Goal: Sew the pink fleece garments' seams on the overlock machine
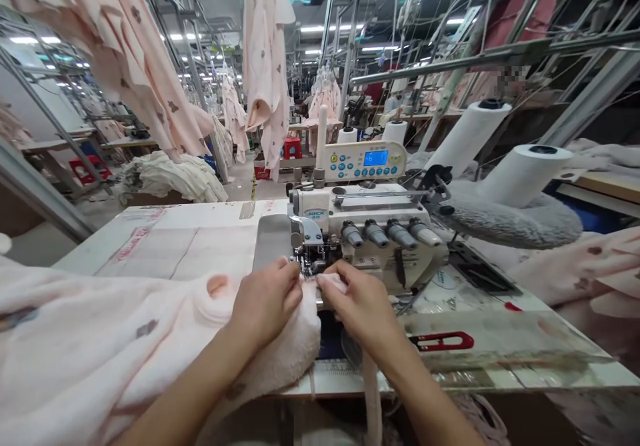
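My left hand (265,303) rests curled on a fluffy pale pink garment (100,346) and presses it down just left of the presser foot (306,259) of a white overlock sewing machine (370,233). My right hand (363,306) pinches the garment's edge right in front of the foot. A narrow pink strip (371,399) hangs down off the table edge below my right wrist. The needle area is partly hidden by my fingers.
Red-handled scissors (443,341) lie on the table (200,246) to the right of my hands. White paper rolls (523,173) and grey fleece (505,219) lie behind the machine. Pink garments (267,59) hang from overhead rails. More pink fabric (580,266) is heaped at the right.
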The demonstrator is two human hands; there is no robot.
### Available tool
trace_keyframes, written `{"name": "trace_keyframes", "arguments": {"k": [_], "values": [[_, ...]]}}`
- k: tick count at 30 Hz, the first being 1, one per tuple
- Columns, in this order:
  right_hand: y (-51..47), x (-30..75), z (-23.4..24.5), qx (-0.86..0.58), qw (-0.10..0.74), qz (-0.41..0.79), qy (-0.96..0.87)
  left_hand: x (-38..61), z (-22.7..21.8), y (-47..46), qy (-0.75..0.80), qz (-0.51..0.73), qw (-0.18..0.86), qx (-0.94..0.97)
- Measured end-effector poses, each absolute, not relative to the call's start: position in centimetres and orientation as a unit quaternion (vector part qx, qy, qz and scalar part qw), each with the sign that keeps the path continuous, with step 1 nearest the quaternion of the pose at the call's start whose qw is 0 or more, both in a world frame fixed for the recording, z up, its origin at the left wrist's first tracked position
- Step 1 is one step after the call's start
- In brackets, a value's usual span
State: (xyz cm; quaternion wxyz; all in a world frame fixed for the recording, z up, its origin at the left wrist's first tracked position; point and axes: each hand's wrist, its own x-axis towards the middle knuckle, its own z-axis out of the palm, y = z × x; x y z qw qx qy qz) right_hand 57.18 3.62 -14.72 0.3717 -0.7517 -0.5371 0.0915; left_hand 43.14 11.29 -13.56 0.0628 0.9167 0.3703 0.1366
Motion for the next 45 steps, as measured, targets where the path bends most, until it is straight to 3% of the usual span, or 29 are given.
{"name": "trace_keyframes", "arguments": {"k": [7, 14, 22, 26, 28, 33, 38, 40, 45], "values": [[3.6, 57.5, -15.4, -0.738, 0.377, 0.107, -0.550, 43.4, -13.5, 11.6, 0.359, 0.160, 0.082, 0.916], [3.5, 57.1, -16.1, -0.742, 0.364, -0.047, -0.562, 43.4, -14.1, 12.1, 0.353, 0.220, 0.145, 0.898], [3.6, 56.3, -16.7, -0.736, 0.320, -0.185, -0.567, 43.7, -14.2, 12.5, 0.353, 0.224, 0.143, 0.897], [1.2, 54.8, -16.7, -0.650, 0.421, -0.318, -0.547, 43.2, -13.8, 12.7, 0.339, 0.212, 0.149, 0.905], [0.2, 54.3, -17.6, -0.623, 0.481, -0.266, -0.556, 42.7, -13.5, 12.8, 0.325, 0.196, 0.158, 0.912], [1.2, 53.5, -21.0, -0.693, 0.467, 0.060, -0.546, 42.2, -13.5, 13.2, 0.318, 0.199, 0.166, 0.912], [2.5, 52.7, -21.2, -0.622, 0.566, 0.326, -0.432, 42.3, -13.9, 13.3, 0.320, 0.217, 0.177, 0.905], [2.1, 52.6, -20.5, -0.595, 0.603, 0.356, -0.396, 42.3, -13.8, 13.2, 0.324, 0.218, 0.184, 0.902], [1.1, 53.3, -20.7, -0.591, 0.661, 0.293, -0.358, 42.1, -13.6, 12.8, 0.343, 0.232, 0.195, 0.889]]}}
